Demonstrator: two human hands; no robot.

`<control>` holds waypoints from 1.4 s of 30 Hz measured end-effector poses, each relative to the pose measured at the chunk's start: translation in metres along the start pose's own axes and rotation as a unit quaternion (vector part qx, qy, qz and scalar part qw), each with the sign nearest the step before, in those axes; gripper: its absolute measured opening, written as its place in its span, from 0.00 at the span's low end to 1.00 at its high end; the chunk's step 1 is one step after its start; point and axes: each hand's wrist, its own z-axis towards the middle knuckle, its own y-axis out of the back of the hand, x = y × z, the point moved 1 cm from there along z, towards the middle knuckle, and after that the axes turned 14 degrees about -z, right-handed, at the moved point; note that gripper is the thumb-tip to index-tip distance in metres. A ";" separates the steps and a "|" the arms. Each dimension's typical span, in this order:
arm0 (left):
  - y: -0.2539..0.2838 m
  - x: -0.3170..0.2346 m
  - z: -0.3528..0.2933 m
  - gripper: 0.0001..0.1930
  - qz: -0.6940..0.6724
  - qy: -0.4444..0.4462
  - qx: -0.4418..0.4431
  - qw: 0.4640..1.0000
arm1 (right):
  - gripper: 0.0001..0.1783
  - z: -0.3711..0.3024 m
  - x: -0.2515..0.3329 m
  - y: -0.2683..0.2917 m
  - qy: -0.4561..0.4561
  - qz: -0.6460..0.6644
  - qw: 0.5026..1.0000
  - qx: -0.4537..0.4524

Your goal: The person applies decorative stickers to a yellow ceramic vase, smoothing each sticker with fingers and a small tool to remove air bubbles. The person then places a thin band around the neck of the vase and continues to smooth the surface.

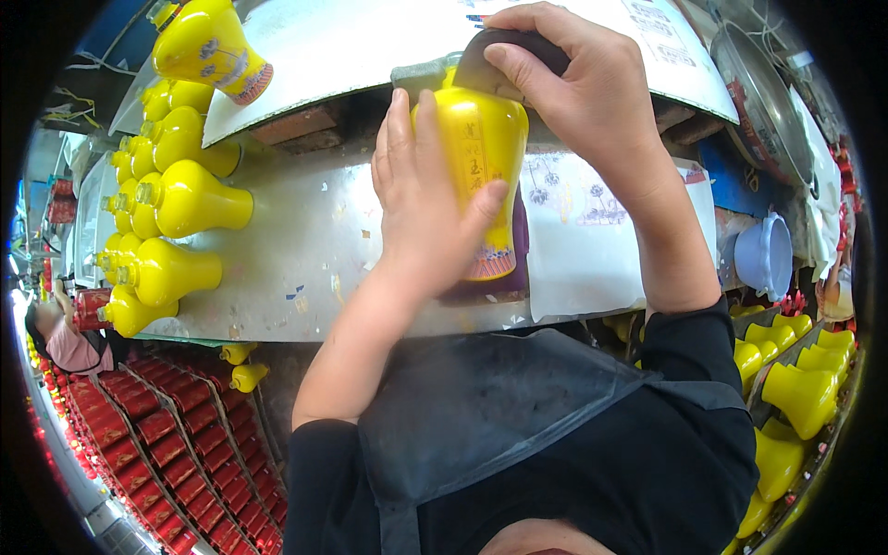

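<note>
My left hand (425,208) wraps around a yellow vase-shaped bottle (481,153) that lies on a purple pad (520,250) on the metal workbench (305,250). My right hand (592,88) presses a dark rounded tool (504,46) against the bottle's neck end, where a grey block (418,76) sits. The bottle's patterned foot points toward me.
Several yellow bottles (171,199) lie in rows on the bench's left side, one more (208,46) at the top. More yellow bottles (795,388) fill a bin at the right. Red boxes (157,435) are stacked lower left, near another person (65,338). A blue plastic container (768,254) stands at right.
</note>
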 end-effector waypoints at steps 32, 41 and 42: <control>0.006 0.017 -0.084 0.43 -0.122 0.007 -0.014 0.992 | 0.11 -0.065 0.018 0.011 0.111 -0.036 0.993 -0.012; -0.012 0.021 -0.069 0.34 -0.136 0.057 0.056 0.987 | 0.21 -0.118 0.032 0.012 -0.050 0.051 0.997 -0.035; -0.012 0.024 -0.070 0.29 -0.123 0.031 0.047 0.991 | 0.21 -0.121 0.036 0.011 0.003 0.035 0.999 -0.030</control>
